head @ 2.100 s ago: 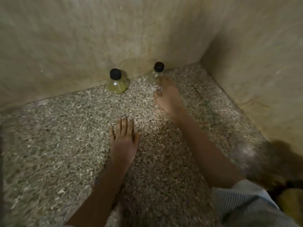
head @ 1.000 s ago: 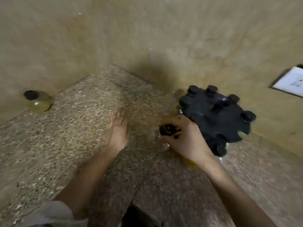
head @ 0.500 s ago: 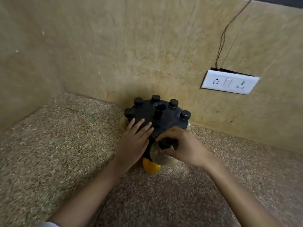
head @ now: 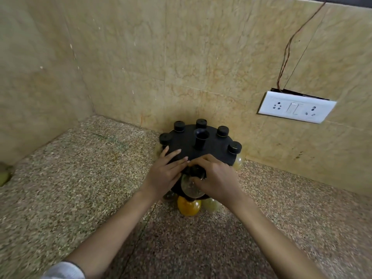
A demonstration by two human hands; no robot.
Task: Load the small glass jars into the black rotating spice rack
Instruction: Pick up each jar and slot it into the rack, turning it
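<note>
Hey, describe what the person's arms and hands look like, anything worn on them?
Both hands are bare: no gloves, rings, watch or bracelets show on the left hand or the right hand. Both forearms are uncovered. A light, whitish sleeve shows at the bottom edge on the left arm, pushed up past the forearm. No sleeve is visible on the right arm within the frame.

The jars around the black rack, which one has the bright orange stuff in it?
The orange jar on the rack's lower tier at the near side, directly below the clear jar the right hand holds. Its neighbours look pale or clear.
</note>
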